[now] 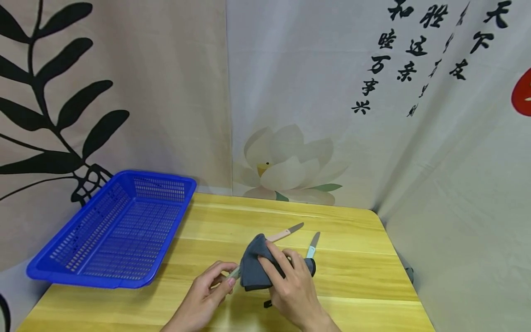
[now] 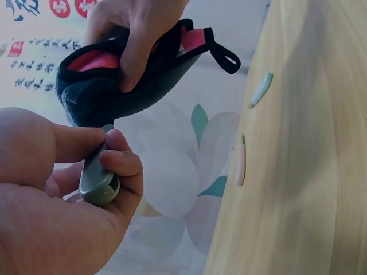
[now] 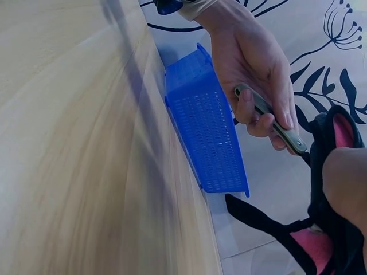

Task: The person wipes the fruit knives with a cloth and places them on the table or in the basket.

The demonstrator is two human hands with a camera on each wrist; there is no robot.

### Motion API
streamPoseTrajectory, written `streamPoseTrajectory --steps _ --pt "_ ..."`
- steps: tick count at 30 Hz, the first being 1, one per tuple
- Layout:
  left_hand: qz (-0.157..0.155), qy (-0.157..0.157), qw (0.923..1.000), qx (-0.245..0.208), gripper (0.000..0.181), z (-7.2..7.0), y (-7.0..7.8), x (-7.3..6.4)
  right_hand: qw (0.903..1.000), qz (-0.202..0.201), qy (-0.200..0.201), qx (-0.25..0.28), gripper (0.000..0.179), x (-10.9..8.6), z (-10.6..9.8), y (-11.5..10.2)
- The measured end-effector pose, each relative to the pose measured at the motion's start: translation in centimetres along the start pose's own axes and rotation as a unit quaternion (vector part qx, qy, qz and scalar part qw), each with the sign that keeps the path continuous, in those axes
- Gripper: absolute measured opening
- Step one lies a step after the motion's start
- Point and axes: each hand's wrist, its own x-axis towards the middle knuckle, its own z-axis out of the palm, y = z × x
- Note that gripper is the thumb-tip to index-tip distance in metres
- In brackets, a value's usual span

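My left hand (image 1: 207, 289) grips the grey-green handle of a knife (image 3: 291, 139), thumb on one side and curled fingers on the other. The blade end runs into a dark grey cloth (image 1: 254, 269) and is hidden there. This cloth has black edging, a pink inner side and a hanging loop, which shows in the left wrist view. My right hand (image 1: 295, 289) holds the folded cloth, its thumb pressed against the fabric in the left wrist view. Both hands are above the front middle of the table.
Behind the cloth, a knife with a pink handle (image 1: 279, 236) and one with a light blue handle (image 1: 311, 251) lie on the wooden table (image 1: 356, 276). A blue plastic basket (image 1: 91, 280) stands at the left. Printed curtains hang behind the table.
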Motion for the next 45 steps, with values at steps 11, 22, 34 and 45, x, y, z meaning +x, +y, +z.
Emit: streamPoseTrajectory --steps 11,22,34,45 --pt "-0.021 -0.002 0.9997 0.013 0.03 0.0 0.1 0.0 0.9993 0.036 -0.012 -0.005 0.048 0.0 -0.2 0.8" --pt "-0.024 -0.01 0.9996 0.005 0.03 -0.1 0.0 -0.1 0.9989 0.047 0.0 -0.006 0.047 -0.2 -0.3 1.5" --pt "-0.015 -0.01 0.9998 -0.003 0.027 -0.2 -0.2 -0.3 0.9979 0.064 0.002 -0.008 0.055 -0.1 -0.6 2.0" --pt "-0.024 -0.011 0.9996 -0.009 0.029 -0.4 -0.5 -0.5 0.9974 0.071 -0.002 -0.01 0.05 -0.2 -0.6 2.3"
